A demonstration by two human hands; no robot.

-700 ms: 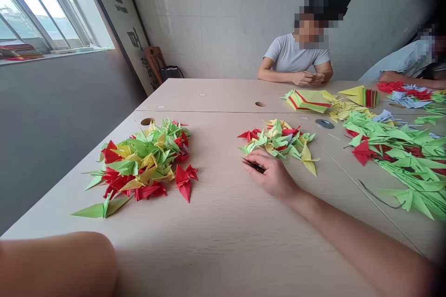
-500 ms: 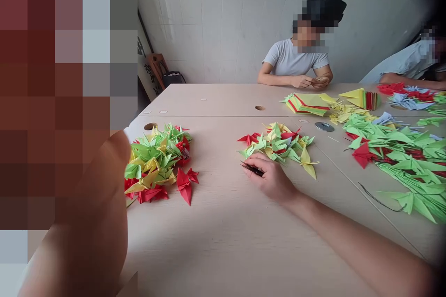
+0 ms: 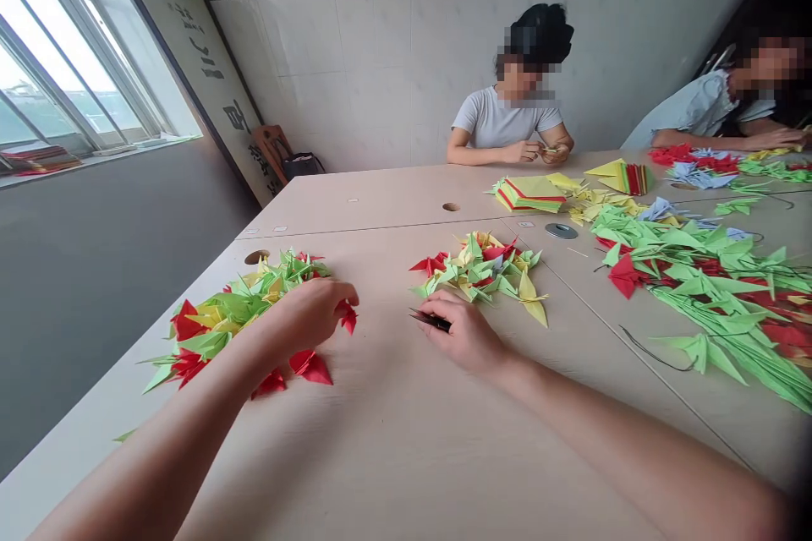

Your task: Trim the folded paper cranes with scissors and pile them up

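Two bare hands are working well apart above a pale wood-grain table (image 3: pixel 381 456). The left hand (image 3: pixel 320 313) is reaching across the right side of a heaped pile of green, yellow and red folded-paper cranes (image 3: pixel 244 304). Its fingers are curling downward, and a small red folded-paper piece (image 3: pixel 348 321) is showing right at the fingertips; whether they are gripping it, I cannot tell. Nearer the wearer, below that hand, a pointed red paper shape (image 3: pixel 310 366) is lying on the tabletop.

The right hand (image 3: pixel 466 330) is clasping slim dark tweezers (image 3: pixel 435 321), their tips pointing left, and is sitting just in front of a smaller mixed pile of green, red and yellow paper cranes (image 3: pixel 475 270). One yellow paper crane (image 3: pixel 531 300) is lying at that pile's right edge.

Farther right, long bundles of green and red folded paper (image 3: pixel 704 258) are spreading over the table, with a thin dark cord (image 3: pixel 653 352) curving beside them. Beyond, a stack of yellow, green and red paper (image 3: pixel 529 193) is resting near a co-worker in a pale grey T-shirt (image 3: pixel 507 127), who is bringing both hands together at the far edge. Another person in light blue (image 3: pixel 691 106) is leaning over the table at far right.
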